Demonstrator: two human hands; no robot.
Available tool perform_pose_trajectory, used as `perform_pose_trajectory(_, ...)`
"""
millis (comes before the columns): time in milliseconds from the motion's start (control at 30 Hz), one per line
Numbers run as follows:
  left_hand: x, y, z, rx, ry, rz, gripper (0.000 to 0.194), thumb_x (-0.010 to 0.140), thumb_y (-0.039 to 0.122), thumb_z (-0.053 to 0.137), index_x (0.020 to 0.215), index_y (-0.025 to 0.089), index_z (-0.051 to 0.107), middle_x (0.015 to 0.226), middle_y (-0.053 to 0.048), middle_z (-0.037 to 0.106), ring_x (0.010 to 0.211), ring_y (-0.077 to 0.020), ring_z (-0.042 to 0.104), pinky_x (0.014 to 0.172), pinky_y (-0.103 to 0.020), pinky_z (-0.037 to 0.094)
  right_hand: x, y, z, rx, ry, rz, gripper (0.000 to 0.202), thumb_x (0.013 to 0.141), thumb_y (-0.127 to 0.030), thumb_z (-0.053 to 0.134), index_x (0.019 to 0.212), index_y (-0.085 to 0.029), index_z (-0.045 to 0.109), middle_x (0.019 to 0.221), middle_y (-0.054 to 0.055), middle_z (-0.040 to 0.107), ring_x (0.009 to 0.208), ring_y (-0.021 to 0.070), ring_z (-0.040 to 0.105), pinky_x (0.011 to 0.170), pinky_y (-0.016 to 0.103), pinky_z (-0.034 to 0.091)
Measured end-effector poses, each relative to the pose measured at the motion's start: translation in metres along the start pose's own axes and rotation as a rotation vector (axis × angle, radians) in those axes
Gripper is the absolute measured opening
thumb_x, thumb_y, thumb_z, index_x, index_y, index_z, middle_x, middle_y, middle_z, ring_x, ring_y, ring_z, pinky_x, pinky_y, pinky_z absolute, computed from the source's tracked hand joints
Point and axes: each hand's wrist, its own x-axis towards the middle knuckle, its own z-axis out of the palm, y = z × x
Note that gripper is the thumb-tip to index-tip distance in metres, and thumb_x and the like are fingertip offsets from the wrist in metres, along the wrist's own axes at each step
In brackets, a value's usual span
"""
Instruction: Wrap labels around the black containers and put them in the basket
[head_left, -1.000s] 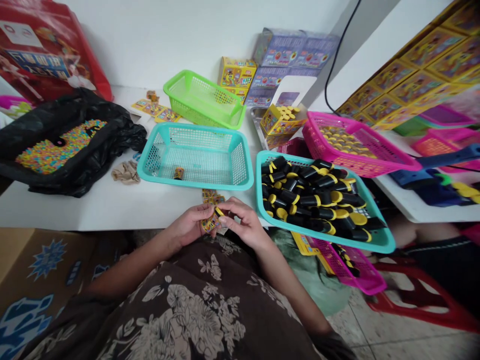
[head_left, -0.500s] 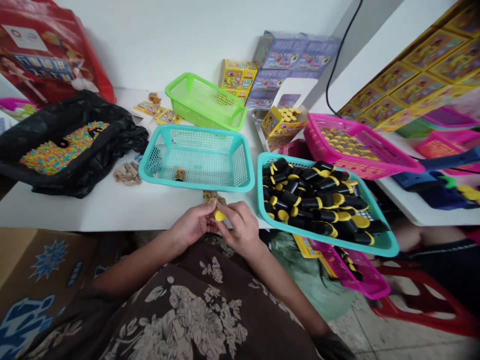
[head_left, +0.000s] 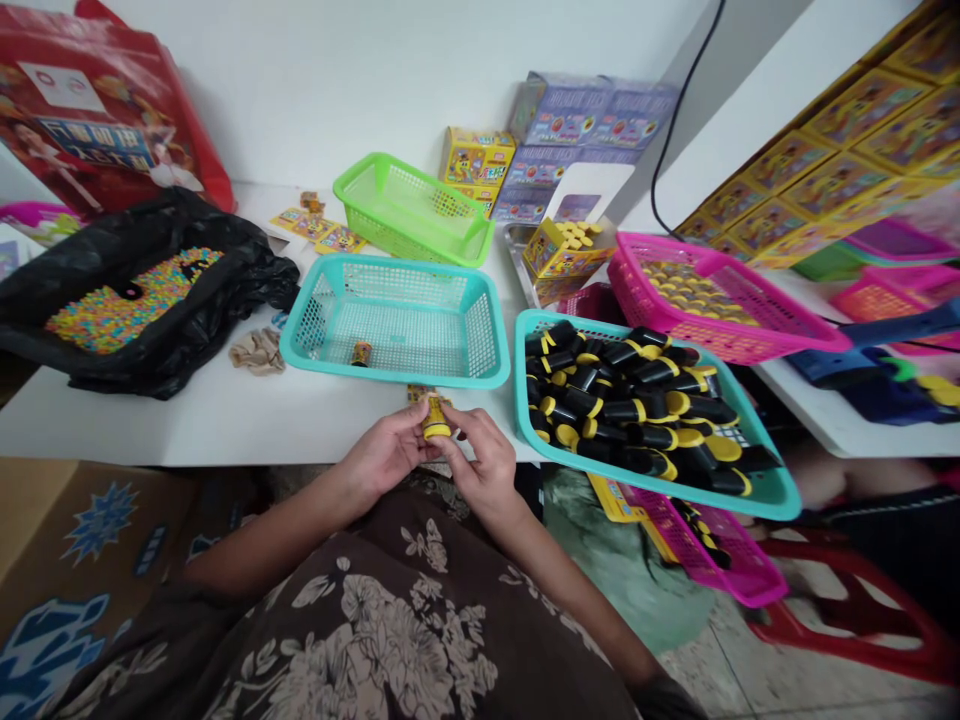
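Between my two hands, just over the table's front edge, is a small bottle [head_left: 436, 418] with a yellow cap and a printed yellow label. My left hand [head_left: 390, 452] pinches it from one side, and my right hand [head_left: 481, 455] grips it from the other with thumb and fingers. Behind it a few printed labels [head_left: 417, 393] lie on the table, partly hidden by the fingers. A turquoise basket [head_left: 397, 376] stands just beyond, with one labelled bottle [head_left: 361, 353] lying inside. To my right, a second turquoise basket [head_left: 772, 500] holds many black bottles [head_left: 630, 411] with yellow caps.
At left, a black plastic bag [head_left: 247, 265] holds colourful beads [head_left: 135, 305]; a crumpled cloth [head_left: 259, 351] lies beside it. A green basket [head_left: 412, 240], yellow box [head_left: 568, 245] and pink basket [head_left: 787, 345] stand behind. A cardboard box [head_left: 112, 570] is below left.
The bottle in my hands has turned, so its labelled side now shows instead of mostly the cap. My fingers have shifted slightly around it.
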Motion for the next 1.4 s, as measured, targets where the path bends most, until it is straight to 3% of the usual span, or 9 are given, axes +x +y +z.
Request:
perform_pose_trajectory(333,-0.002,-0.007,0.000,0.036,0.062,0.054,0.023,0.078,0.031,0.077,0.090,0.012,0.071,0.084,-0.005,0.070,0.069,-0.0128,0.063,0.070,-0.027,0.050,0.000,0.005,0.002,-0.024,-0.018,-0.105,0.042,0.093,-0.016,0.058,0.134,-0.023,0.059,0.084,0.007,0.066,0.075,0.0200,0.057,0.067,0.034,0.051)
perform_pose_trajectory(533,-0.005,-0.012,0.003,0.096,0.089,0.082,0.025,0.076,0.034,0.079,0.087,0.012,0.072,0.085,-0.006,0.071,0.070,-0.0146,0.063,0.071,-0.029,0.050,-0.002,0.006,-0.002,-0.218,-0.038,-0.235,0.041,0.091,-0.010,0.056,0.129,-0.023,0.063,0.084,0.007,0.067,0.075,0.0203,0.057,0.066,0.034,0.047)
perform_pose_trajectory(733,-0.006,-0.008,0.006,0.086,-0.003,0.040,0.021,0.083,0.029,0.072,0.095,0.012,0.072,0.089,-0.008,0.071,0.076,-0.0145,0.064,0.074,-0.027,0.051,-0.003,0.002,-0.003,-0.053,0.064,-0.040,0.034,0.091,-0.020,0.062,0.125,-0.020,0.063,0.087,0.008,0.066,0.077,0.0205,0.060,0.068,0.035,0.052)
perform_pose_trajectory(867,-0.004,-0.006,0.005,0.054,-0.048,0.005,0.025,0.086,0.035,0.068,0.095,0.012,0.071,0.086,-0.009,0.071,0.075,-0.0161,0.064,0.074,-0.030,0.052,-0.003,0.005,-0.001,-0.071,0.052,-0.104,0.036,0.093,-0.018,0.059,0.128,-0.021,0.062,0.088,0.008,0.067,0.078,0.0208,0.060,0.067,0.035,0.053)
perform_pose_trajectory(1000,-0.002,-0.010,0.005,0.060,0.003,0.020,0.021,0.082,0.032,0.074,0.087,0.011,0.070,0.080,-0.006,0.069,0.071,-0.0139,0.064,0.073,-0.027,0.050,-0.002,0.009,0.000,-0.101,0.029,-0.146,0.040,0.094,-0.017,0.054,0.133,-0.022,0.060,0.085,0.008,0.067,0.077,0.0211,0.060,0.067,0.036,0.052)
perform_pose_trajectory(1167,-0.003,-0.014,0.006,0.062,0.033,0.031,0.021,0.082,0.032,0.073,0.087,0.012,0.070,0.079,-0.006,0.070,0.070,-0.0142,0.064,0.073,-0.028,0.051,-0.003,0.011,0.000,-0.181,0.026,-0.189,0.036,0.093,-0.014,0.052,0.125,-0.023,0.066,0.078,0.006,0.066,0.074,0.0206,0.059,0.066,0.036,0.048)
perform_pose_trajectory(1400,-0.005,-0.003,0.010,0.006,0.010,-0.006,0.019,0.088,0.031,0.065,0.092,0.012,0.070,0.086,-0.007,0.070,0.074,-0.0158,0.065,0.071,-0.030,0.053,-0.005,0.005,-0.001,-0.111,0.084,-0.033,0.030,0.092,-0.021,0.060,0.122,-0.021,0.063,0.089,0.009,0.067,0.080,0.0216,0.061,0.070,0.037,0.053)
